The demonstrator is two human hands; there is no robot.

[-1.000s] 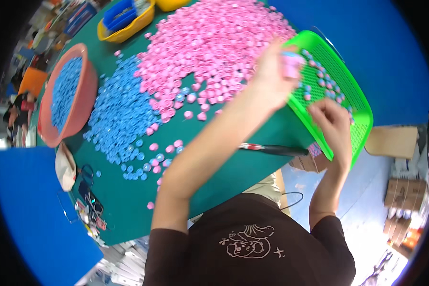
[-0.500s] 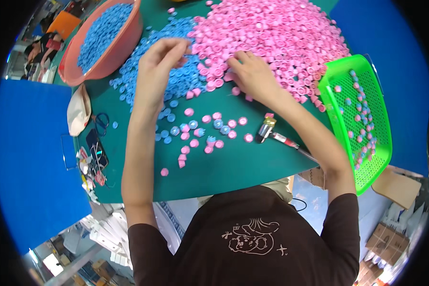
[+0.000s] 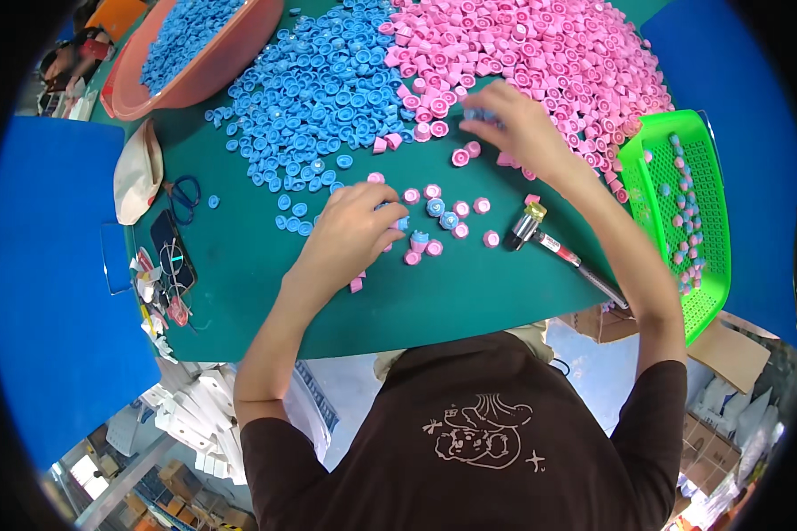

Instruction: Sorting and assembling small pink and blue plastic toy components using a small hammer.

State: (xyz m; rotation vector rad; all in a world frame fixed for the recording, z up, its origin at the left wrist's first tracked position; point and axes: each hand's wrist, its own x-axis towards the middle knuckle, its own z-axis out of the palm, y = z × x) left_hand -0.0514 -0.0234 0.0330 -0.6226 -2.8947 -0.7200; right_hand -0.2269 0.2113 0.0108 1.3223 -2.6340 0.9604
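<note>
My left hand point(image 3: 350, 232) is over the loose pieces at the near middle of the table, its fingers curled at a small blue cap point(image 3: 402, 224). Pink cups point(image 3: 413, 257) lie around it, a few with blue caps set on them. My right hand point(image 3: 524, 128) is held at the near edge of the pink cup pile point(image 3: 540, 44). Small blue caps point(image 3: 478, 115) show between its thumb and fingers, slightly blurred. To the left of that pile spreads a heap of blue caps point(image 3: 319, 88). How many pieces each hand holds is hidden.
A two-faced hammer point(image 3: 529, 227) lies near my right forearm. The green basket point(image 3: 646, 203) at right holds pink-and-blue pieces. At far left stands a salmon basin point(image 3: 204, 80) of blue caps; a cloth pouch point(image 3: 139, 173), scissors point(image 3: 184, 196) and a phone point(image 3: 172, 246) lie nearer.
My left hand has come from the blue heap down toward me to the loose pieces. My right hand has shifted slightly right, with blue caps now showing in its fingers. The view has shifted slightly.
</note>
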